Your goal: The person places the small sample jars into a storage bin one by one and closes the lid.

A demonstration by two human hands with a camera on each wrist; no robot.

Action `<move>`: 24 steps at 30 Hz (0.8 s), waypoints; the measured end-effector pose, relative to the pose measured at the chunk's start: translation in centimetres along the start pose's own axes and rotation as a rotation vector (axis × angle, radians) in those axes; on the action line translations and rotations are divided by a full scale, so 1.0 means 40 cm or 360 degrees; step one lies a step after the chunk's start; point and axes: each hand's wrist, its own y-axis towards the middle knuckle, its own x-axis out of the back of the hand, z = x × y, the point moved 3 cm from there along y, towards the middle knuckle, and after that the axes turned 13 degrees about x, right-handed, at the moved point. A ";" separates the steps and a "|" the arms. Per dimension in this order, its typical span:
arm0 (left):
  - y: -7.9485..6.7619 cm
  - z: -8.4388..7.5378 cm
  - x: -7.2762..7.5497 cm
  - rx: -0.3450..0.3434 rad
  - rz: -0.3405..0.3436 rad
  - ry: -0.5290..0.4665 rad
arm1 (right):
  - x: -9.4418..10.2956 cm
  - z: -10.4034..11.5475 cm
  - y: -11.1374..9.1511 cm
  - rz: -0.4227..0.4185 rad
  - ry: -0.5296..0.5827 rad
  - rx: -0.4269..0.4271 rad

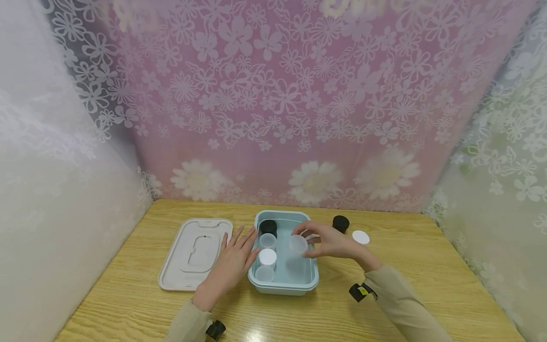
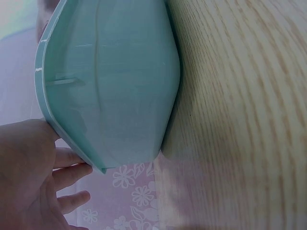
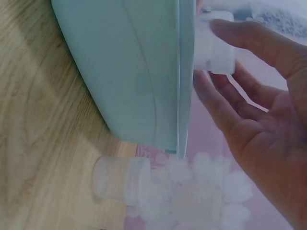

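My right hand (image 1: pixel 326 241) holds a small translucent jar with a frosted lid (image 1: pixel 298 244) between thumb and fingers, over the right half of a light blue plastic box (image 1: pixel 283 286). In the right wrist view this jar (image 3: pixel 221 45) shows above the box's rim. My left hand (image 1: pixel 232 259) rests at the box's left rim, fingers extended; the left wrist view has its fingertips (image 2: pixel 72 175) at the rim. Along the box's left side stand a black-lidded jar (image 1: pixel 268 226), a frosted-lidded jar (image 1: pixel 268 241), a white-lidded jar (image 1: pixel 267 258) and another frosted-lidded jar (image 1: pixel 264 273).
A pale rectangular box lid (image 1: pixel 173 266) lies on the wooden table (image 1: pixel 128 304) to the left. Right of the box stand a black-lidded jar (image 1: pixel 340 222) and a white-lidded jar (image 1: pixel 361 236), partly behind my right hand. A flowered curtain (image 1: pixel 273 118) hangs behind the table.
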 end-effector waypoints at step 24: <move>0.004 0.005 -0.008 0.0000 -0.0022 0.0015 | -0.119 0.036 0.070 0.0634 -0.0556 -0.0049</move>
